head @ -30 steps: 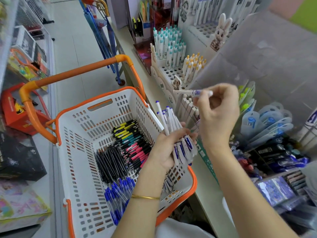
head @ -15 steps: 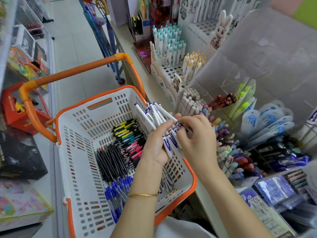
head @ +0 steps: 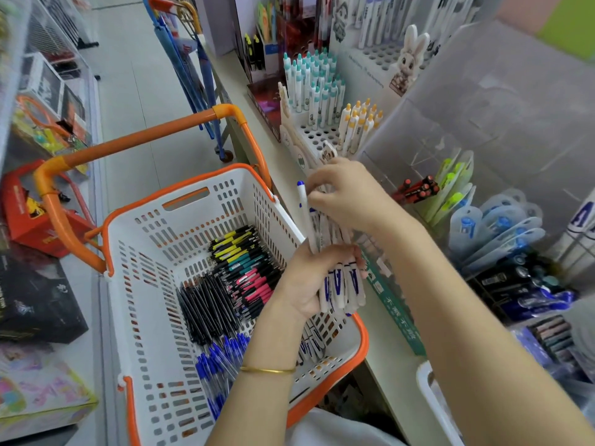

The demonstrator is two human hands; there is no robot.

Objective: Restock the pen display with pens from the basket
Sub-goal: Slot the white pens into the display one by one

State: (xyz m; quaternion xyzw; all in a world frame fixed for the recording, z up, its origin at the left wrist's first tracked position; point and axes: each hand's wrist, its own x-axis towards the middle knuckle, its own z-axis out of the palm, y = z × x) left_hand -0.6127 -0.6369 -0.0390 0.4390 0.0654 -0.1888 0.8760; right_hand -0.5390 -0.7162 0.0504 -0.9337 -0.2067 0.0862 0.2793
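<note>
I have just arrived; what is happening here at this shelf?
A person is restocking pens. The left hand grips a bundle of white pens above the orange-rimmed basket, and the right hand pinches the upper ends of that bundle, apparently picking one out. In the basket lie black pens and blue pens.

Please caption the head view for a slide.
Left hand grips a bundle of white pens above the orange-rimmed white plastic basket; right hand pinches one pen.

you can read a blue "a" on the white pens [head: 336, 288]; the green shelf strip [head: 397, 313] bears chinese characters, too blurred.
</note>
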